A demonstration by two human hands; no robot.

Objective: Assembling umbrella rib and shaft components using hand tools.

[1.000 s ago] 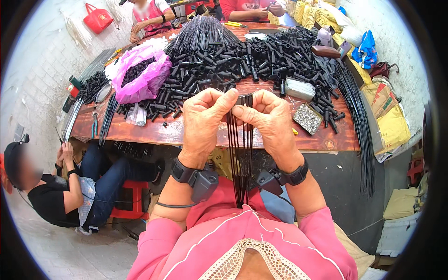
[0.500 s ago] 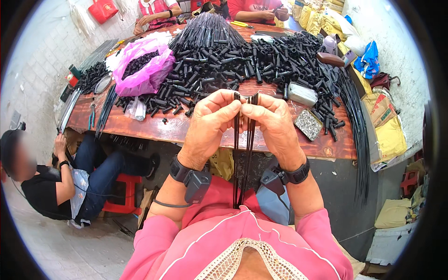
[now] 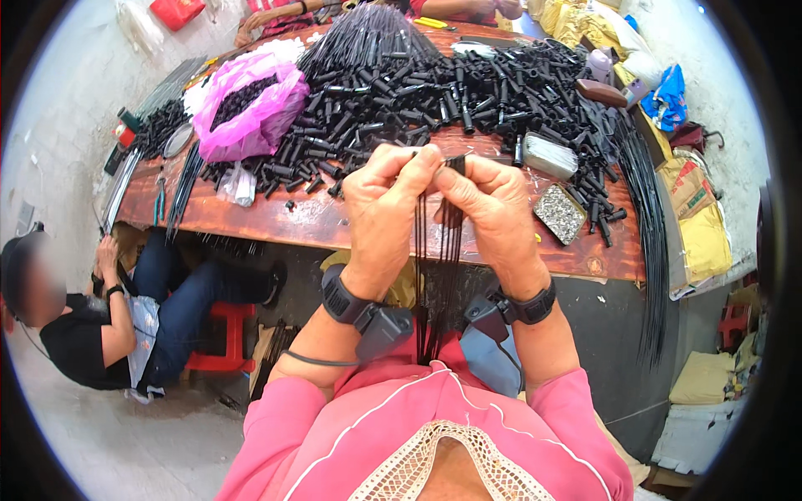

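Observation:
Above the near table edge, my left hand (image 3: 380, 209) and my right hand (image 3: 494, 204) are raised side by side, thumbs almost touching. Thin black rods (image 3: 451, 230) hang in a flat row from the pinched fingers of my right hand. A few more thin black rods (image 3: 420, 259) drop from the thumb and fingertips of my left hand. Their lower ends reach down to my lap. Fingers partly cover the rods' top ends, so I cannot make out how these are joined.
Short black tubes (image 3: 376, 104) are heaped across the wooden table (image 3: 276, 224). A pink plastic bag (image 3: 280, 125) stands left, a clear box (image 3: 550, 156) and a tin of small metal bits (image 3: 561, 213) right. Long black rods (image 3: 652, 259) overhang the right edge. A seated person (image 3: 83, 342) works at left.
The rods in my right hand have spread into a wider row. My left hand has tilted, its thumb now pointing upward near the right thumb. The view has shifted slightly.

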